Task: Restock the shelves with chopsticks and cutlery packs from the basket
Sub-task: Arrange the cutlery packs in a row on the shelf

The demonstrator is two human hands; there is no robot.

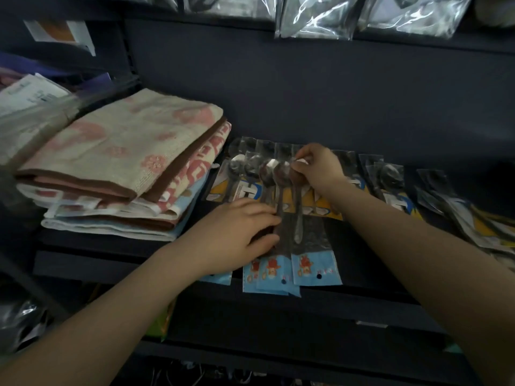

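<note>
Several clear spoon packs with blue cartoon header cards (315, 267) lie fanned on the dark shelf (376, 291), their card ends hanging over its front edge. My left hand (239, 232) holds the packs near the spoon handles, fingers curled over their left side. My right hand (317, 168) pinches the far end of the packs by the spoon bowls. Under them lie packs with yellow and blue cards (245, 190). More such cutlery packs (395, 185) lie to the right. No basket is in view.
A stack of folded towels (125, 162) fills the shelf's left part, close to my left hand. Clear plastic bags (317, 20) hang from the shelf above. A lower shelf (278, 355) shows beneath, with a green packet (160, 321) at its left.
</note>
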